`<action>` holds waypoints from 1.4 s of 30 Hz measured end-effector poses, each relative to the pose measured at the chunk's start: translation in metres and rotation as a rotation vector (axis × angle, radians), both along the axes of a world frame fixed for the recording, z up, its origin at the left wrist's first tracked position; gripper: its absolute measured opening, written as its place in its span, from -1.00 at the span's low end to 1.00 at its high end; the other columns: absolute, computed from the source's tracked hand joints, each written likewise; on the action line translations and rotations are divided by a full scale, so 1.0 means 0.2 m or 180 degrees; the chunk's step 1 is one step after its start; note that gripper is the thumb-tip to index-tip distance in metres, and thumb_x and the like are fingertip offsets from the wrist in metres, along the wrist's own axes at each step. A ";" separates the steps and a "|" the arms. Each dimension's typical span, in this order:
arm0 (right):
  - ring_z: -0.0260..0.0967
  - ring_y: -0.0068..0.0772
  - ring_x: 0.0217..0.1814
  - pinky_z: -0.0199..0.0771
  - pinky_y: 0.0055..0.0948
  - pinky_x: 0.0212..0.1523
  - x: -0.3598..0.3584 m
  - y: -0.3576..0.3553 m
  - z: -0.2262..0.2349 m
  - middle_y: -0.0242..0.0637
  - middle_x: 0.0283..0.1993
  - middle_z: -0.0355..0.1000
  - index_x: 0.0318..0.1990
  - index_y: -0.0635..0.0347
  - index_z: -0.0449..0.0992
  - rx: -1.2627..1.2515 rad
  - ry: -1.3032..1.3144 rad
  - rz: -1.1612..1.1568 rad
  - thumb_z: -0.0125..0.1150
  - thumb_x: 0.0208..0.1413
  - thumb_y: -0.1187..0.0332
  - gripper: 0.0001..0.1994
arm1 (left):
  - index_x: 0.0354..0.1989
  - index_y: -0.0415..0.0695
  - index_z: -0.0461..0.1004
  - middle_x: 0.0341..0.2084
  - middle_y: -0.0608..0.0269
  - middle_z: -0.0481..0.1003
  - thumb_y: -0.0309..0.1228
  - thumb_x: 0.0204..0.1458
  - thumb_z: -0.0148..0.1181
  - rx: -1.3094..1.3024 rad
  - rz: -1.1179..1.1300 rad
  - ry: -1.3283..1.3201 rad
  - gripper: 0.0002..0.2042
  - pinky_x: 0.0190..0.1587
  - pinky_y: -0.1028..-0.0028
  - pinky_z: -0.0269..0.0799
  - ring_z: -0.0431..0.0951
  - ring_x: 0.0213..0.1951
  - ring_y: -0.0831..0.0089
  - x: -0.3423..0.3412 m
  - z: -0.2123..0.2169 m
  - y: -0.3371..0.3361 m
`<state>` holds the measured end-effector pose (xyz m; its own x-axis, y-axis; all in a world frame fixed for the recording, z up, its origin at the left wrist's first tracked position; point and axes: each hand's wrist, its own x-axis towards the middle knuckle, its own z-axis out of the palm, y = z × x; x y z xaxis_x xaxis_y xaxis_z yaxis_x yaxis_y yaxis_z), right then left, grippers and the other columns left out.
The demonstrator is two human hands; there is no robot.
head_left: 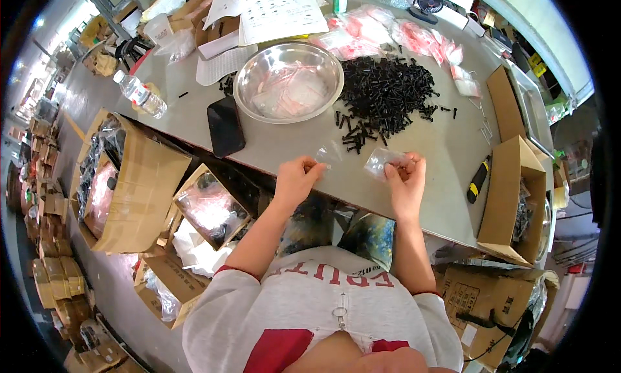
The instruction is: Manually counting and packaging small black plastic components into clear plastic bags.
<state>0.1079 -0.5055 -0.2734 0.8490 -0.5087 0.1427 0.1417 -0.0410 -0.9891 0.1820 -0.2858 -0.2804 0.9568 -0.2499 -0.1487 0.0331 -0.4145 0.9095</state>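
- Right hand (407, 172) pinched a clear bag (375, 162).
- Left hand (299, 179) had curled fingers; whether they pinched anything, I couldn't tell.
- Screws (391, 91) lay heaped beside the bowl (244, 93).

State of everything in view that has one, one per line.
Left hand: fingers curled, grip on anything unclear
Right hand: pinching clear plastic bag
Metal bowl: holding plastic bags
Black screws: loose, heaped
Smartphone: face up, screen dark
Utility knife: lying flat, blade unclear
Plastic bottle: capped
Cardboard box beside knife: open
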 end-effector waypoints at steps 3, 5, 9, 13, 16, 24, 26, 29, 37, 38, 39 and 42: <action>0.34 -0.56 -0.32 0.40 -0.59 -0.31 -0.05 0.01 0.01 -0.29 -0.28 0.36 -0.07 0.17 0.18 0.0626 0.0090 0.0121 0.15 0.02 0.66 -0.63 | -0.12 -0.35 0.41 -0.65 0.25 0.47 -0.31 0.00 0.24 0.0849 0.0253 -0.0969 -0.63 -0.46 0.48 0.39 0.45 -0.56 0.54 -0.01 0.01 -0.02; 0.34 -0.56 -0.32 0.40 -0.58 -0.30 -0.08 0.04 0.04 -0.30 -0.29 0.35 -0.07 0.16 0.18 0.0686 0.0135 0.0096 0.16 0.01 0.67 -0.62 | -0.09 -0.35 0.39 -0.63 0.23 0.48 -0.32 0.00 0.24 0.0762 0.0346 -0.0997 -0.61 -0.46 0.48 0.40 0.46 -0.55 0.54 -0.05 0.04 -0.05; 0.36 -0.53 -0.31 0.42 -0.54 -0.27 -0.14 0.08 0.07 -0.35 -0.31 0.33 -0.06 0.14 0.18 0.0840 0.0202 0.0134 0.17 -0.02 0.68 -0.59 | -0.05 -0.31 0.39 -0.53 0.25 0.51 -0.34 0.04 0.23 -0.0139 0.0051 -0.0962 -0.63 -0.38 0.49 0.42 0.49 -0.48 0.55 -0.20 -0.01 -0.09; 0.34 -0.53 -0.29 0.41 -0.53 -0.26 -0.18 0.14 0.04 -0.35 -0.27 0.30 -0.05 0.12 0.17 0.0902 0.0179 0.0340 0.19 -0.04 0.68 -0.55 | -0.12 -0.25 0.46 -0.37 0.32 0.54 -0.39 0.15 0.12 -0.1877 -0.0992 0.0796 -0.79 -0.27 0.58 0.40 0.51 -0.34 0.56 -0.39 -0.08 -0.17; 0.32 -0.53 -0.25 0.39 -0.55 -0.25 -0.20 0.15 0.02 -0.33 -0.21 0.27 -0.02 0.11 0.16 0.0839 0.0426 0.0457 0.21 -0.07 0.68 -0.52 | -0.17 -0.26 0.49 -0.35 0.27 0.56 -0.41 0.17 0.09 -0.1951 -0.0814 0.0887 -0.82 -0.30 0.60 0.39 0.52 -0.31 0.59 -0.41 -0.03 -0.19; 0.33 -0.34 -0.22 0.41 -0.40 -0.19 -0.25 0.14 0.02 -0.24 -0.15 0.24 0.08 0.13 0.13 -0.0698 0.0590 0.0159 0.35 -0.18 0.57 -0.36 | -0.32 -0.30 0.51 -0.45 0.28 0.54 -0.44 0.15 0.09 -0.2077 -0.0848 0.1268 -0.85 -0.33 0.60 0.38 0.48 -0.42 0.62 -0.37 -0.05 -0.16; 0.35 -0.26 -0.22 0.42 -0.37 -0.20 -0.27 0.16 0.05 -0.20 -0.16 0.28 0.04 0.16 0.19 -0.1680 0.0380 -0.0206 0.35 -0.19 0.56 -0.40 | -0.36 -0.30 0.50 -0.51 0.28 0.51 -0.46 0.12 0.13 -0.2097 -0.0774 0.1093 -0.86 -0.36 0.60 0.38 0.43 -0.48 0.63 -0.38 -0.07 -0.16; 0.39 -0.17 -0.23 0.44 -0.30 -0.23 -0.32 0.15 0.07 -0.16 -0.19 0.36 -0.06 0.19 0.30 -0.2450 -0.0048 0.0121 0.36 -0.20 0.54 -0.51 | -0.41 -0.30 0.49 -0.54 0.29 0.50 -0.47 0.10 0.17 -0.1934 -0.0680 0.0757 -0.87 -0.39 0.60 0.37 0.42 -0.49 0.63 -0.40 -0.08 -0.16; 0.54 -0.25 -0.26 0.53 -0.35 -0.29 -0.36 0.15 0.05 -0.16 -0.28 0.51 -0.19 0.21 0.38 -0.1515 0.0206 0.0973 0.30 -0.12 0.55 -0.69 | -0.37 -0.32 0.52 -0.54 0.30 0.50 -0.49 0.06 0.19 -0.1586 -0.1067 0.0353 -0.88 -0.41 0.61 0.35 0.42 -0.48 0.66 -0.39 0.00 -0.13; 0.54 -0.26 -0.27 0.54 -0.39 -0.29 -0.36 0.14 0.05 -0.17 -0.29 0.52 -0.19 0.22 0.37 -0.1562 0.0143 0.0913 0.28 -0.10 0.56 -0.71 | -0.35 -0.31 0.52 -0.54 0.30 0.50 -0.49 0.06 0.19 -0.1446 -0.1186 0.0089 -0.88 -0.42 0.62 0.35 0.41 -0.48 0.67 -0.39 0.01 -0.13; 0.55 -0.27 -0.29 0.55 -0.43 -0.30 -0.35 0.14 0.05 -0.17 -0.31 0.53 -0.19 0.23 0.37 -0.1606 0.0080 0.0855 0.26 -0.08 0.58 -0.73 | -0.35 -0.31 0.52 -0.54 0.30 0.50 -0.49 0.06 0.19 -0.1447 -0.1181 0.0094 -0.88 -0.42 0.62 0.35 0.41 -0.48 0.67 -0.39 0.01 -0.13; 0.55 -0.26 -0.32 0.54 -0.42 -0.34 -0.35 0.13 0.08 -0.18 -0.33 0.52 -0.22 0.23 0.38 -0.1679 -0.0002 0.0937 0.24 -0.07 0.59 -0.76 | -0.34 -0.30 0.53 -0.54 0.30 0.50 -0.50 0.05 0.17 -0.1447 -0.1149 0.0035 -0.90 -0.42 0.61 0.35 0.41 -0.50 0.67 -0.41 0.01 -0.14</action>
<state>0.0386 -0.4793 -0.2580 0.9433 -0.1127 0.3124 0.2222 -0.4850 -0.8458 0.1009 -0.3136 -0.2787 0.7982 -0.6011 0.0405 -0.0275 0.0309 0.9991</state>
